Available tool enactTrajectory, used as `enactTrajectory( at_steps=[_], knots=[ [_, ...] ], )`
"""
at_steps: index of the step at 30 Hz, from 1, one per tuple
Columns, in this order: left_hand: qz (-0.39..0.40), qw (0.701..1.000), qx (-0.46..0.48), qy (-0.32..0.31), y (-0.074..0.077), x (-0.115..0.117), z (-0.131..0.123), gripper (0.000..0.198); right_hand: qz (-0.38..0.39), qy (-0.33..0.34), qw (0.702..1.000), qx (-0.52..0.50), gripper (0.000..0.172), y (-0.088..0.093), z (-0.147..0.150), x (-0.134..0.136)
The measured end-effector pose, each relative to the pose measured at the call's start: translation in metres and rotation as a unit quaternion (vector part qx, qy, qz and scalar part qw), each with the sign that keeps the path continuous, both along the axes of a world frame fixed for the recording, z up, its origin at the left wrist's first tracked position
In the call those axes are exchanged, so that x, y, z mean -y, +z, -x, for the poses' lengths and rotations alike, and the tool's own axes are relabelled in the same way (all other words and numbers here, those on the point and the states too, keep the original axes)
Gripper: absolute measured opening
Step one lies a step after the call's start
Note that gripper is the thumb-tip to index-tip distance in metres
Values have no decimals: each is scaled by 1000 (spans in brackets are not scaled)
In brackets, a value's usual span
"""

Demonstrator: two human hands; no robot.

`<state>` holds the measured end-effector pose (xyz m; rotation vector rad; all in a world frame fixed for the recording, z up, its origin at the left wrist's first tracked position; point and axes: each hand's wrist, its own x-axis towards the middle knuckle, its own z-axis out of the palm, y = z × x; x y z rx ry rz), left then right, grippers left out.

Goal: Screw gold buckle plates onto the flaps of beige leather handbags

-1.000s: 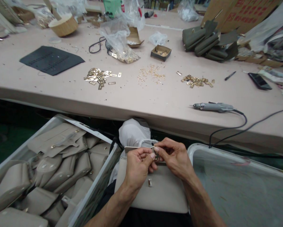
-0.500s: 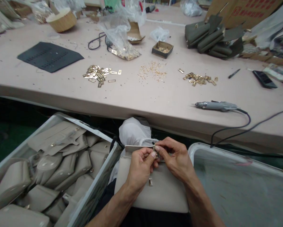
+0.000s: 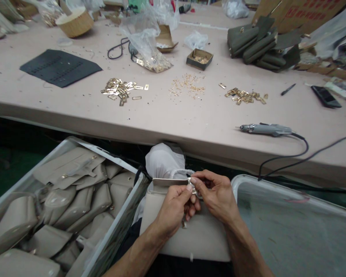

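Tan bag (image 3: 201,236) in lap, flap (image 3: 167,182) up at its far edge. Clasp (image 3: 184,224) already on bag front, partly behind the left hand (image 3: 174,204). Left fingers narrow, pinching a small metal fitting (image 3: 193,189) at the flap; right hand (image 3: 219,192) fingers also pinched tight on it. Fitting looks partway on: not finished, judging by both hands being at it; can't tell if anything fastens it. Left bin (image 3: 123,164) piled with similar bags (image 3: 94,207); can't tell which are done. On the desk (image 3: 167,119), driver (image 3: 266,129) lies unheld, so no driving at this moment. Beyond it, loose screws (image 3: 187,86) between two piles of metal plates (image 3: 119,90), plenty unused.
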<state>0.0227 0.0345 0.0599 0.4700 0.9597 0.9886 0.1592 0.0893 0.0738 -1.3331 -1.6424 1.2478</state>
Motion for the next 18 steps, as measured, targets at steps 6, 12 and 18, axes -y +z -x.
enactTrajectory(
  at_steps=[6, 12, 18],
  knots=[
    [-22, 993, -93, 72, 3, -1, -3, 34, -2, 6, 1000, 15, 19, -3, 0, -1],
    [6, 987, -101, 121, 10, -7, -1, 33, -190, 63, 980, 19, 18, 11, -6, 1],
    [61, 989, -28, 132, 17, -16, 1, 25, -283, 177, 942, -12, 38, 17, -12, -3]
  ],
)
